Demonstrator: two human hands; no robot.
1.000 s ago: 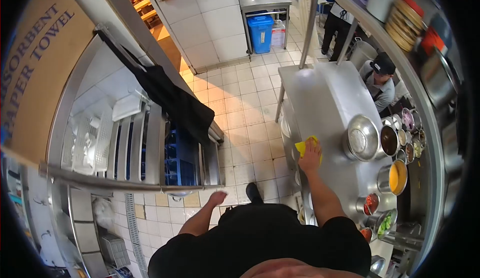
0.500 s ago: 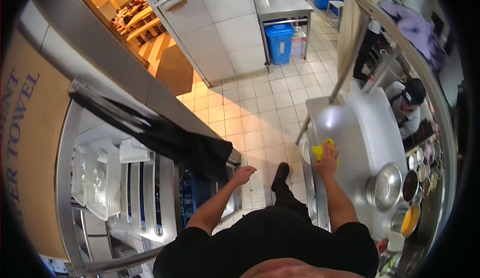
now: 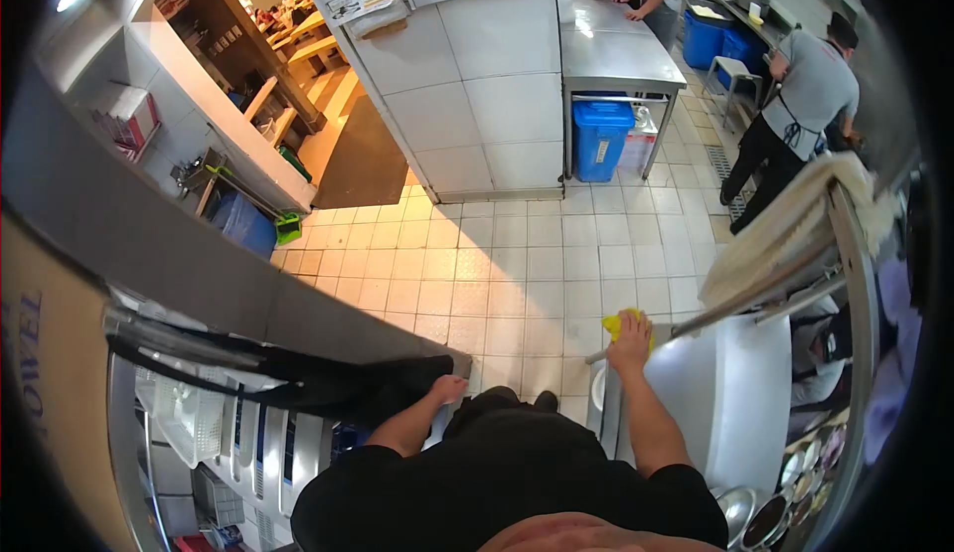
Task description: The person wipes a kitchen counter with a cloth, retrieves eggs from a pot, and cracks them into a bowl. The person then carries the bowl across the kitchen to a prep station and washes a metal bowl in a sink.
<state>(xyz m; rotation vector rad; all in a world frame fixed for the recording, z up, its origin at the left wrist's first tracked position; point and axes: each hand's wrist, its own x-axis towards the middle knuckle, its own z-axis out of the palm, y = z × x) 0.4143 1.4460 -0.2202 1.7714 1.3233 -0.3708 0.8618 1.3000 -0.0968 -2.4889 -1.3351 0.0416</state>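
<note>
My right hand [image 3: 630, 343] is closed on a yellow cloth [image 3: 610, 327] at the far corner of a stainless steel counter [image 3: 671, 393]. Part of the cloth is hidden under the fingers. My left hand [image 3: 449, 388] hangs low in front of me, its fingers curled in with nothing visible in them. Just beside it, black fabric [image 3: 368, 388] drapes from a rail on the left; I cannot tell whether the hand touches it.
A metal post draped with a pale towel [image 3: 785, 229] rises by the counter. Metal bowls [image 3: 736, 508] stand at its near end. Ahead lie floor tiles [image 3: 497, 284], a steel table [image 3: 621, 60] and a blue bin [image 3: 601, 140]. A person [image 3: 810, 85] bends at the right.
I have moved forward along the counter, and more floor and room show ahead. My right hand has carried the yellow cloth to the counter's far corner. The left hand has come nearer the black fabric.
</note>
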